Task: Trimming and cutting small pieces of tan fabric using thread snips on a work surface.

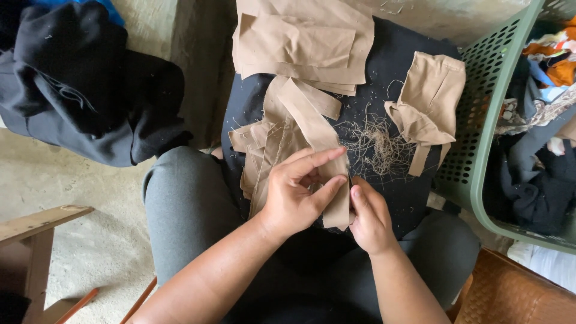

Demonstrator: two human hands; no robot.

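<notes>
The left hand (297,195) and the right hand (369,219) meet near the middle of a black cloth (396,60) spread over the person's lap, both pinching the same long tan fabric strip (318,135), the left with thumb and forefinger closed over it and the other fingers stretched out, the right with its fingers curled shut against the strip's near end. The strip runs away from the hands across a loose heap of tan strips (264,156). A tangle of loose threads (378,144) lies just right of it, a stack of tan pieces (306,42) at the far edge, a folded tan piece (429,96) to the right beside a green basket (474,156), and a dark garment (78,84) on the floor to the left.
</notes>
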